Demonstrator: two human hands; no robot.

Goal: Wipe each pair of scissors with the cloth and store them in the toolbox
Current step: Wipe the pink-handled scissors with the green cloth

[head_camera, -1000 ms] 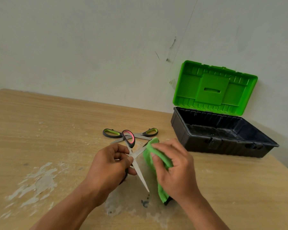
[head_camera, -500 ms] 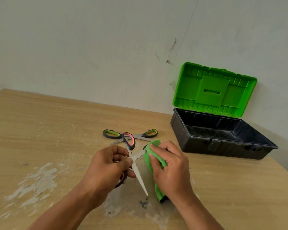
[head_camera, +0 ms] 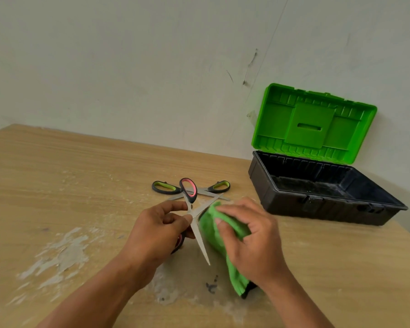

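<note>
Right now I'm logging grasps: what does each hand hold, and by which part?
Left hand holds the open pink scissors near the pivot and lower handle. Right hand holds the green cloth, bunched around its middle.

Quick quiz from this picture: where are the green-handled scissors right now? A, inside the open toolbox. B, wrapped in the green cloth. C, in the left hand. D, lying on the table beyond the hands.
D: the green-handled scissors lie flat on the table beyond the hands, while the left hand holds the open pink-handled scissors and no scissors show in the toolbox.
</note>
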